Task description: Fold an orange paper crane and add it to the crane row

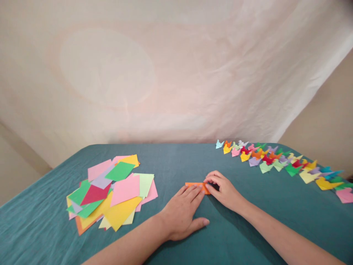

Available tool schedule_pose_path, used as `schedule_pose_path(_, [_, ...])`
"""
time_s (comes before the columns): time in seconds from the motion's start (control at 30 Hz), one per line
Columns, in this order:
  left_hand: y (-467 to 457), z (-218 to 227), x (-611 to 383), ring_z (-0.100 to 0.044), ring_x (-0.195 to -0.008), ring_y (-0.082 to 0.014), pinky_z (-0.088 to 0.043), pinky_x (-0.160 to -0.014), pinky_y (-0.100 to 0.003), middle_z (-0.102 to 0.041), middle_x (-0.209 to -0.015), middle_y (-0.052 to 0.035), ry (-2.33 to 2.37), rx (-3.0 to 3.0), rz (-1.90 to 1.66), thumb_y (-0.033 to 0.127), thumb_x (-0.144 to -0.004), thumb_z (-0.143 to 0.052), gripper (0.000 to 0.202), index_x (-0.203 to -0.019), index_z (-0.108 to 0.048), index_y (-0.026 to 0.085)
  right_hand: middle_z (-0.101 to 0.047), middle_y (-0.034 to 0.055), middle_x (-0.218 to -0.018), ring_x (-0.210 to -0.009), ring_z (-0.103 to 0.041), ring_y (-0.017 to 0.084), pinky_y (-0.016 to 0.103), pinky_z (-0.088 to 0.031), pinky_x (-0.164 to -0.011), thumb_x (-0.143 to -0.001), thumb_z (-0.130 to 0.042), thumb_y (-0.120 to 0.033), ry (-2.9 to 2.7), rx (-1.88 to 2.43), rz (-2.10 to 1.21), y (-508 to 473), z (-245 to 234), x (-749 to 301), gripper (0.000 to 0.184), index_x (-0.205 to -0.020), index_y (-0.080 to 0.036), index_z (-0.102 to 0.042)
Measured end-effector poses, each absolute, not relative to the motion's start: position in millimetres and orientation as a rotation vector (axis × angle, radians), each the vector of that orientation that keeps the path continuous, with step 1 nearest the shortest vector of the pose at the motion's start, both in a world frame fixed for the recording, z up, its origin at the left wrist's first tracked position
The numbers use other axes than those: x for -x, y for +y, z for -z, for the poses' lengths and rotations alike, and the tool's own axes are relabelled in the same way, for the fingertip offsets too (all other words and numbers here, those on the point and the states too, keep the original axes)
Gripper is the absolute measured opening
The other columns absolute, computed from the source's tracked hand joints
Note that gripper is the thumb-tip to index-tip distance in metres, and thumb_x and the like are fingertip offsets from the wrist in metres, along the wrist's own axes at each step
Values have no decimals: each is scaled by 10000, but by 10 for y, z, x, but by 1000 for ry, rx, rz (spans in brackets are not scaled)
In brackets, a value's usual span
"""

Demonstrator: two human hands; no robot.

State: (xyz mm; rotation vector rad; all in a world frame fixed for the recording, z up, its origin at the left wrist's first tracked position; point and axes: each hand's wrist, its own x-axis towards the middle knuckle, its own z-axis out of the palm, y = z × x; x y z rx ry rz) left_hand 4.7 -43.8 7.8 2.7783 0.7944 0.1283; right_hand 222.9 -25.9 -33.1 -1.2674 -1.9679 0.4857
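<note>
A small folded strip of orange paper lies on the teal cloth in front of me. My left hand rests flat across it, fingers stretched out over the paper and thumb spread to the side. At the paper's right end, my right hand pinches the edge between thumb and fingertips. Much of the orange paper is hidden beneath the left fingers, so its exact folds cannot be made out.
A loose pile of coloured paper squares is spread at the left. Rows of folded paper birds in many colours run along the right side. A teal cloth covers the table, and a pale sheet hangs behind it.
</note>
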Motion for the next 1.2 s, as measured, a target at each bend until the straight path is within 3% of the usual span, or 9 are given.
schedule_pose_path(1.2, [-455, -68, -47, -142, -1355, -257, -131, -1108, -398, -189, -1476, -90, 834, -2793, -117, 610, -880, -219, 697, -1412, -200, 160, -545, 47, -929, -889, -546, 169, 307, -446, -805, -802, -505, -164, -1977, 1274, -481, -247, 316, -2232, 142, -856, -199, -632])
